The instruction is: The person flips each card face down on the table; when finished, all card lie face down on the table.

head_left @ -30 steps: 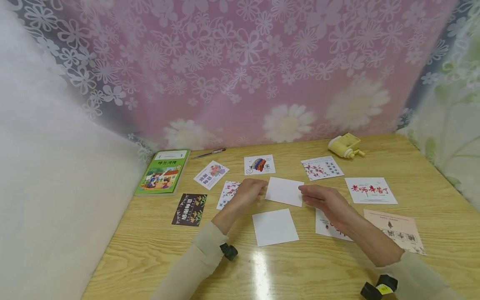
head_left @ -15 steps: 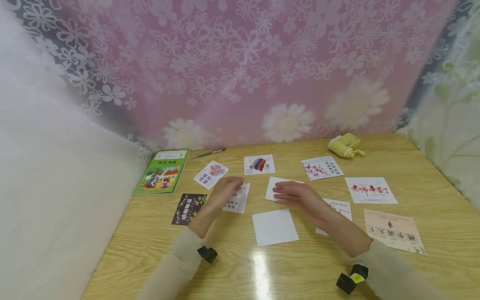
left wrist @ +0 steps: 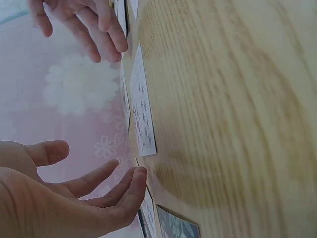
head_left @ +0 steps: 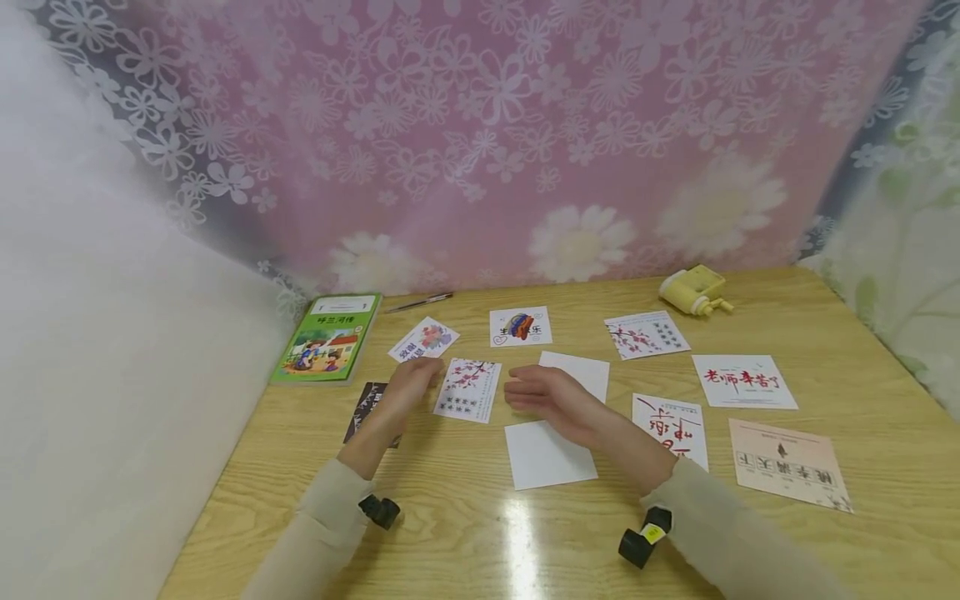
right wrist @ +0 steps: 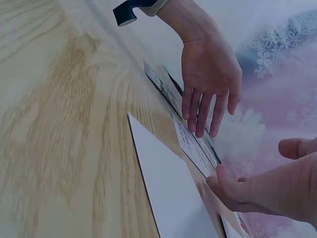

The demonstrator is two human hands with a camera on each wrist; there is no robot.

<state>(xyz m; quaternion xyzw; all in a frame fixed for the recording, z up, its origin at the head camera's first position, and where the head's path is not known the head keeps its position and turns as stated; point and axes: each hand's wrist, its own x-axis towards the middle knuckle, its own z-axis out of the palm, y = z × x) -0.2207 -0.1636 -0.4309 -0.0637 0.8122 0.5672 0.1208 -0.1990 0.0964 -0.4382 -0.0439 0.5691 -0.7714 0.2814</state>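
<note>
White card with plum-blossom print (head_left: 467, 389) lies flat on the desk (head_left: 862, 392) towards its back-left part, between both hands. The left hand (head_left: 408, 385) and right hand (head_left: 551, 393) hover relaxed, fingers loose, nothing held. A careless sweep could nudge neighbouring cards askew. Since a second ago, both hands have shifted leftwards, uncovering this card.

Wooden table (head_left: 840, 333), pink floral curtain (head_left: 487, 142) behind
</note>
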